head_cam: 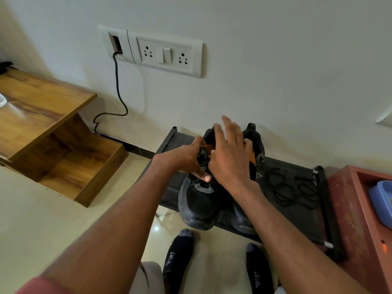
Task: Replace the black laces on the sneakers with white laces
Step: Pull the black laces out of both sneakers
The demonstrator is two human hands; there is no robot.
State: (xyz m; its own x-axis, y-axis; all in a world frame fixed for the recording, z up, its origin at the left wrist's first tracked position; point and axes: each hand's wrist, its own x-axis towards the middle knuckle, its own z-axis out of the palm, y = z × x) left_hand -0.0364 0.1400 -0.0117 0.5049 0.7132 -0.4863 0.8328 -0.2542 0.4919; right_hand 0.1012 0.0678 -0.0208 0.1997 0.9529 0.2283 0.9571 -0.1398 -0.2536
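Observation:
Two black sneakers stand side by side on a low black rack, toes toward me: the left sneaker and the right sneaker. My left hand grips the upper of the left sneaker near its tongue, thumb pressed down on the front. My right hand hovers over both shoe openings with its fingers spread and straight, blurred at the tips. Loose black laces lie coiled on the rack to the right of the shoes. No white lace shows.
A wooden side table with a lower shelf stands at the left. A black cable hangs from the wall socket panel. A red-brown box holding a blue container sits at the right. My socked feet are below the rack.

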